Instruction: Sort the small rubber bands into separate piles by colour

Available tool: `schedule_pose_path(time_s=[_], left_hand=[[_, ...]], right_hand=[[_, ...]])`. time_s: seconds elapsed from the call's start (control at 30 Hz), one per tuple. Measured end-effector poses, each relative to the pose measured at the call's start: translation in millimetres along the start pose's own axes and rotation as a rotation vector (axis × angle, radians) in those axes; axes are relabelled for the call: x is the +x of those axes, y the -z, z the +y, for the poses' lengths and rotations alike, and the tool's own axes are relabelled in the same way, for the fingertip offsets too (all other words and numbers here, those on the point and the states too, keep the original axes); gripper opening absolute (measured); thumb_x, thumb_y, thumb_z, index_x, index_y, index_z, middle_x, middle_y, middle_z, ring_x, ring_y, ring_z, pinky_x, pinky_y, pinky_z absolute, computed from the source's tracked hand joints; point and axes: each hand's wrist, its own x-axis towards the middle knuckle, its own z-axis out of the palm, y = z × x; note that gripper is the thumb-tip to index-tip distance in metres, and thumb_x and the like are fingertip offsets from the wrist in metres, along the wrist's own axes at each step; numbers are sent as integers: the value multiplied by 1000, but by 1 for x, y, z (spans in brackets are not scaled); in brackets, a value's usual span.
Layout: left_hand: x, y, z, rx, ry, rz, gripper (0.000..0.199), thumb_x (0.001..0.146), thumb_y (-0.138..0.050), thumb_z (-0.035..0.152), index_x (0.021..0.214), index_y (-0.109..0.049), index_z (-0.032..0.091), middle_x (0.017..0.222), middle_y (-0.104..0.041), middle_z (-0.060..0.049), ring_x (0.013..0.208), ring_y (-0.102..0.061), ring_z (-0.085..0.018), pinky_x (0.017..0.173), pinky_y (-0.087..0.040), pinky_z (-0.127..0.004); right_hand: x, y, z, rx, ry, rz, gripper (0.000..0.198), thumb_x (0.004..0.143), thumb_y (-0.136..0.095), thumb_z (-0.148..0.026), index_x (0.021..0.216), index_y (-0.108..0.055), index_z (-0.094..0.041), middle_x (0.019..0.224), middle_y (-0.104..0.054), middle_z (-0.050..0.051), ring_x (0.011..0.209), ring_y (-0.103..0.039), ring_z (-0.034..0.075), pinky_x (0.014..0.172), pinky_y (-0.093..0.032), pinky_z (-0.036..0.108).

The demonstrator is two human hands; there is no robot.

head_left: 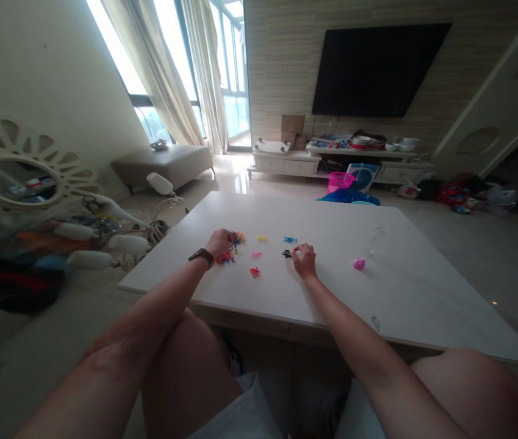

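Small colourful bits that look like rubber bands lie in little heaps on the white table [341,299]. My left hand [220,243], with a watch on its wrist, reaches into a mixed-colour heap [238,238]; its fingers are pinched together, and what is between them is too small to see. At the edge of a black heap [287,253] are the closed fingertips of my right hand [303,260]. Between the hands lie a yellow heap [262,238], a pink heap [256,255] and a red heap [254,272]. A blue heap [290,239] sits just beyond the black one.
Right of my right hand is a round pink object [359,264], with clear plastic pieces [378,233] beyond it. A lamp with white shades [128,245] stands close to the table's left edge. Past the far edge are a pink basket [341,181] and a low cabinet [286,164].
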Motion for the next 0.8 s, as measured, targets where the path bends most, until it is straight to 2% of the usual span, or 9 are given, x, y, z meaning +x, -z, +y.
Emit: schedule_pose_path(time_s=[0.2, 0.4, 0.6, 0.8], left_hand=[[-5, -18, 5, -123, -26, -51, 7, 69, -67, 14, 72, -74, 17, 72, -73, -3, 70, -65, -17, 65, -48, -25], [3, -28, 2, -75, -118, -93, 8, 66, -67, 12, 66, -71, 18, 67, -71, -1, 70, -65, -17, 64, -48, -24], [2, -34, -4, -87, -146, -124, 23, 64, -67, 9, 83, -77, 16, 80, -76, -5, 75, -69, -18, 68, -51, -24], [1, -31, -3, -63, -105, -217, 12, 67, -66, 11, 69, -76, 18, 67, -73, -5, 70, -69, -19, 66, -52, -24]], right_hand=[[1, -1, 1, -17, 23, -23, 20, 88, -55, -37, 75, -60, -22, 94, -65, 7, 103, -54, 27, 88, -39, 39], [1, 0, 1, -39, 30, -30, 19, 88, -56, -36, 75, -61, -23, 93, -65, 7, 103, -53, 27, 87, -39, 38], [0, 1, 2, -55, 41, -20, 19, 89, -56, -36, 76, -61, -22, 93, -65, 7, 102, -54, 27, 86, -39, 38], [0, 1, 0, -68, 47, -30, 18, 88, -57, -34, 76, -62, -22, 94, -66, 7, 103, -54, 27, 86, -39, 38]])
